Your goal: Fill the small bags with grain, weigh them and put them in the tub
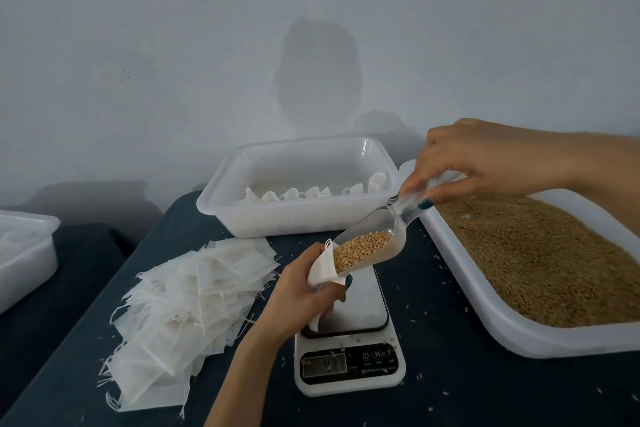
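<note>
Left hand (304, 295) grips the small bag (320, 270) at the scoop (367, 247) mouth.

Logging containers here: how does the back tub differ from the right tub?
The back tub holds a row of small white bags; the right tub is covered with loose brown grain. The back tub looks deeper, the right tub shallower and wider. Both are white plastic.

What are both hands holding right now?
Left hand: grips the small bag.
Right hand: grips the scoop by its handle, grain in it.
</note>
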A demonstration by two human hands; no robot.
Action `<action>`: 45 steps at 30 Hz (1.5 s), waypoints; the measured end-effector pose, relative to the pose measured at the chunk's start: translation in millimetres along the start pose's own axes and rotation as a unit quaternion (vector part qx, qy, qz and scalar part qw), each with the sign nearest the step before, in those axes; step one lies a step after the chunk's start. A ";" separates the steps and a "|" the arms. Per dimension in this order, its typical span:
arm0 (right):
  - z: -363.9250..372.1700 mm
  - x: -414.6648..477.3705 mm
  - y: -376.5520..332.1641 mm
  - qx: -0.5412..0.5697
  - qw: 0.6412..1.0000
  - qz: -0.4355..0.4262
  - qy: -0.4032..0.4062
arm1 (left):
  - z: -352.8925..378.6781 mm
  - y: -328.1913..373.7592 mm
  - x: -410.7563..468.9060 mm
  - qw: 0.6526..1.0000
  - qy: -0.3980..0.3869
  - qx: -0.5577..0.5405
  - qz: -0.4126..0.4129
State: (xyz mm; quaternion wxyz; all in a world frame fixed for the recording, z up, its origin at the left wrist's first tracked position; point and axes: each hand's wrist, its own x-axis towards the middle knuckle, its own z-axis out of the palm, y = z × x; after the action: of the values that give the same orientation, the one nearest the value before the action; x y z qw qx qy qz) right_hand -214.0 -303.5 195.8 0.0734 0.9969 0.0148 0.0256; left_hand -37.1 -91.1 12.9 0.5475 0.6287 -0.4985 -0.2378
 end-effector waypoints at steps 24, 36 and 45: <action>6.6 -18.3 11.7 0.122 0.992 0.042 0.014 | -1.8 5.3 -3.3 0.999 -0.002 -0.044 0.023; 102.8 -60.4 17.7 0.432 0.886 0.159 0.062 | -5.7 5.3 -1.6 0.995 0.007 -0.095 0.030; 133.8 -83.5 52.4 0.393 0.777 0.425 0.247 | -11.4 2.1 21.8 0.992 0.082 0.063 0.075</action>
State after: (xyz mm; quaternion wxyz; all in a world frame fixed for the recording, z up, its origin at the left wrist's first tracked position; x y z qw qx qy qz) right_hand -288.9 -377.5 67.3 -0.3495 0.8033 -0.3844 0.2912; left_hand -19.7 -105.1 23.4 0.5618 0.6400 -0.5121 -0.1118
